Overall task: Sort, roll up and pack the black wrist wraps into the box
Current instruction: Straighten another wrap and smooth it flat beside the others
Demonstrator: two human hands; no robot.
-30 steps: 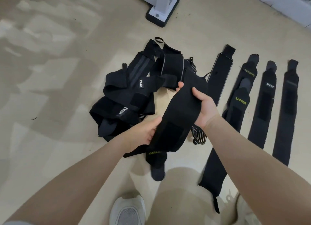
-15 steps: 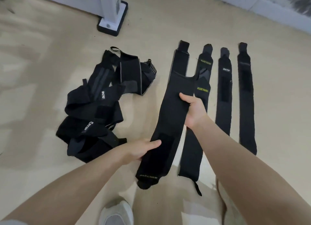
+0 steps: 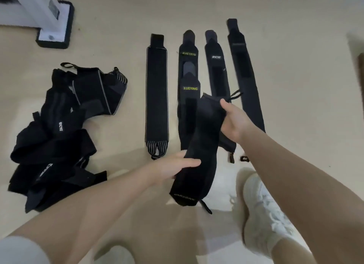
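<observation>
I hold one black wrist wrap stretched between both hands above the floor. My right hand grips its far end, where a thumb loop sticks out. My left hand grips it lower down, and the near end with faint lettering hangs free. Several wraps lie flat side by side on the floor: a grey-edged one, a XUEYING pair, one with a white logo and a plain one. A tangled pile of wraps lies at the left. No box is in view.
A white post on a black-edged base stands at the far left on the beige floor. My white shoe is at the lower right, another shoe at the bottom edge. A brown edge shows at the far right.
The view has swung right. Both hands carried the held wrap from over the grey-edged wrap to over the XUEYING pair and the logo wrap, near the right foot.
</observation>
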